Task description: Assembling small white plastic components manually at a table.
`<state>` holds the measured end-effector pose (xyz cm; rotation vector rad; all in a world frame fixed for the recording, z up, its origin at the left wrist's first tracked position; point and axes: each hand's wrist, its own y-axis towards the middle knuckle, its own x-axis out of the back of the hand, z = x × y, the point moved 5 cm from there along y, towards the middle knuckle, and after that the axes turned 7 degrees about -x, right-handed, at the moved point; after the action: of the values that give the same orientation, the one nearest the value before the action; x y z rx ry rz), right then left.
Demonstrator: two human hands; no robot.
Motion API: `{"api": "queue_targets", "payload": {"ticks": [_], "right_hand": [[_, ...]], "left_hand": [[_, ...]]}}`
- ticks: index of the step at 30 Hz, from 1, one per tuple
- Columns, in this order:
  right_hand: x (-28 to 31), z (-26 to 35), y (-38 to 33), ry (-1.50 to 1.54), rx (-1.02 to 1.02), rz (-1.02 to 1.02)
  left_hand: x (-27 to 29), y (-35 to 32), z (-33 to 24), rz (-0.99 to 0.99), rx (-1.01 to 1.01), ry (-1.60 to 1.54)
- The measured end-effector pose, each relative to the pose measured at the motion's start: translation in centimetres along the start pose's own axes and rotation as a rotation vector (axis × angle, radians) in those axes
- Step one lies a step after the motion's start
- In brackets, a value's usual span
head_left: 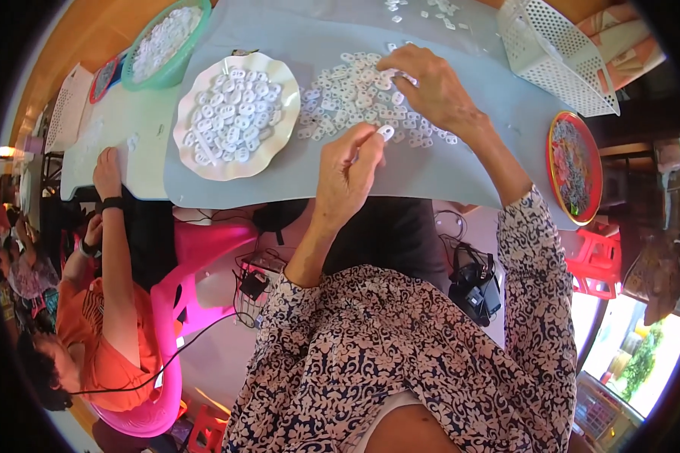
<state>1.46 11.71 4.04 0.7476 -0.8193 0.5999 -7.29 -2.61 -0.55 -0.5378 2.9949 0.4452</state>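
My left hand [347, 172] is closed over the near edge of the table, pinching a small white oval plastic piece [386, 132] between thumb and fingertip. Beyond it spreads a loose pile of similar white plastic pieces [347, 94], many with holes in them. My right hand [437, 87] reaches over the pile's right side with curled fingers, and a white piece shows between thumb and fingers. To the left stands a white plate with a wavy rim [285, 128], heaped with white oval pieces [234, 113].
A green basket [147, 79] of white pieces stands far left. At the right are a white perforated basket [582, 87] and a red-rimmed tray [597, 177] of small metallic-looking parts. Another person in orange [121, 332] sits left, one hand at the adjoining table [140, 177].
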Motion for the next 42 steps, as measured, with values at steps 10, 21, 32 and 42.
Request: {"api": "queue_targets", "payload": {"ticks": [10, 21, 32, 42], "right_hand": [[1.2, -2.1, 0.8, -0.04, -0.093, -0.15], [-0.9, -5.8, 3.3, -0.14, -0.059, -0.036], [-1.8, -4.6, 4.0, -0.074, -0.136, 0.109], [-3.6, -1.9, 4.7, -0.022, 0.0, 0.089]], "left_hand": [[0.1, 0.1, 0.1, 0.003, 0.0, -0.037], [-0.1, 0.1, 0.1, -0.011, 0.042, 0.008], [-0.1, 0.2, 0.0, -0.009, -0.021, 0.004], [-0.1, 0.2, -0.4, -0.03, 0.029, 0.015]]}}
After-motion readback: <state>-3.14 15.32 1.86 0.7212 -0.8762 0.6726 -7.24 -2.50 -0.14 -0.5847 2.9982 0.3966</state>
